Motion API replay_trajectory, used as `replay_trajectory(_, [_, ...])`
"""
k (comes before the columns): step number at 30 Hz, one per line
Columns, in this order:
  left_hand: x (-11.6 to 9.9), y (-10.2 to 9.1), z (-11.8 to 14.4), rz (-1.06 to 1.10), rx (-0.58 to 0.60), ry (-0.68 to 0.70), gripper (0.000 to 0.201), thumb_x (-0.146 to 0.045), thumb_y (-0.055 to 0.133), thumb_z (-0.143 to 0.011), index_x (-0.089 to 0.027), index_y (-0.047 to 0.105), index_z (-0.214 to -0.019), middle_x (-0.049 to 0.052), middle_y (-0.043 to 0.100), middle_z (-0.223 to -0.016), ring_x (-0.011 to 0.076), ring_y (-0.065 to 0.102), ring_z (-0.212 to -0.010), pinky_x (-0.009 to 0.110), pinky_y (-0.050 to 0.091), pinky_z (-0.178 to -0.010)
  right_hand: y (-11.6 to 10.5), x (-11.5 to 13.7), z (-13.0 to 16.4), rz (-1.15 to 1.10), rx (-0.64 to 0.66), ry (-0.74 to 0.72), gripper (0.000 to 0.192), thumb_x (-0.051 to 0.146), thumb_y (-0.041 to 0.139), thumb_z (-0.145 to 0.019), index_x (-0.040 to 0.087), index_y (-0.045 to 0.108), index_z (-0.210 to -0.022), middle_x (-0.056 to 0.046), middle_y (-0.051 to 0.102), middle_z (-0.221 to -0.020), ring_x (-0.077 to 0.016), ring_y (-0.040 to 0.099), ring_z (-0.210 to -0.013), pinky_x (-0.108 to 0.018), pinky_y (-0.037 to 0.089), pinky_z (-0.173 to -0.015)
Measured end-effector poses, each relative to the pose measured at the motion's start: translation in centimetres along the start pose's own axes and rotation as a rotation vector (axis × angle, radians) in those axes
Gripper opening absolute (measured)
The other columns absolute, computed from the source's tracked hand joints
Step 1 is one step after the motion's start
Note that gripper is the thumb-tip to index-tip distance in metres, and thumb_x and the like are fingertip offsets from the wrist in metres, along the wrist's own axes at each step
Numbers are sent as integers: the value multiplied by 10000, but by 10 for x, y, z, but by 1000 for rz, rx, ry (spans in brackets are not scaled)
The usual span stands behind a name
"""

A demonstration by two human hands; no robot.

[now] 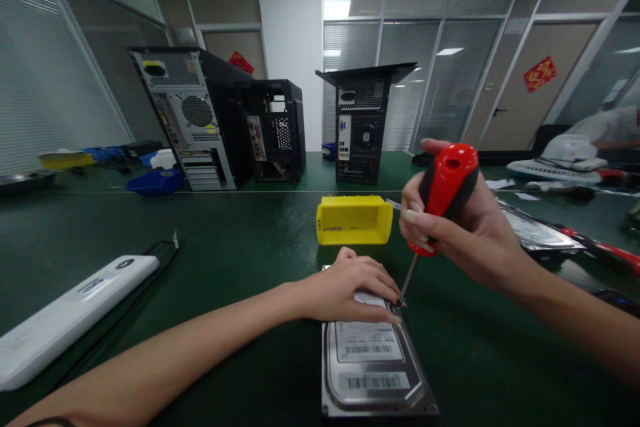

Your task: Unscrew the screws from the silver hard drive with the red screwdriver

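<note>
Head view, looking down over a dark green worktop (pixel 240 240). Low in the frame, just right of centre: a hard drive (pixel 373 367), lying flat, label side up, barcodes showing. Left hand (pixel 350 287) pressed flat on the drive's far end, fingers spread across the label, fingertips reaching the drive's right edge. No closed grip there, just an open palm bearing down on the case.

Right of centre, higher up: right hand (pixel 450 227) wrapped firmly around the red-and-black handle of a screwdriver (pixel 440 197). Grip closed tight on the handle, thumb laid across the front. Shaft slanting down and to the left, tip landing at the drive's upper right corner, right beside the left fingertips. Whether the tip sits in a screw head: too small to tell.

Just behind the drive, centre frame: a yellow plastic bin (pixel 354 220), open side facing the camera. Lower left: a long white device (pixel 65 313) lying at an angle on the worktop, a black cable beside it. Upper left and centre, at the far edge: three computer towers (pixel 220 120), rear panels turned this way. Blue trays (pixel 157 181) near the leftmost tower. Right edge of the frame: a silvery anti-static bag (pixel 535 230) and a second red-handled tool (pixel 607 253) lying flat.
</note>
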State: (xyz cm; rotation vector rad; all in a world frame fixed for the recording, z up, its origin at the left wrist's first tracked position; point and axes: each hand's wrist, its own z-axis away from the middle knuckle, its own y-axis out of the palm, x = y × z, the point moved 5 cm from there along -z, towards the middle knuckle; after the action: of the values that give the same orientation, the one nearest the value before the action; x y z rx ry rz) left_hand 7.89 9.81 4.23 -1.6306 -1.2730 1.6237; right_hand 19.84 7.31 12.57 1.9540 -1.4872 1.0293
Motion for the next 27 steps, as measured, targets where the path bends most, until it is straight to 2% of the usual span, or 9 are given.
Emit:
replay_trajectory(7, [1, -1, 1, 2, -14, 7, 220, -332, 602, -903, -275, 653, -1109, 2, 653, -1188, 212, 509, -1179, 343, 246, -896, 0, 0, 0, 26, -17, 3, 628, 148, 649, -825, 351, 342, -1334, 29, 490, -833, -99, 508, -586, -258, 480, -509])
replay_trajectory(27, [1, 0, -1, 2, 2, 13, 213, -304, 599, -907, -272, 660, -1109, 7, 661, -1176, 220, 511, -1175, 336, 253, -875, 2, 0, 1, -10, 15, -33, 623, 68, 613, -836, 354, 352, -1324, 36, 495, -848, -79, 519, -597, -230, 484, -533])
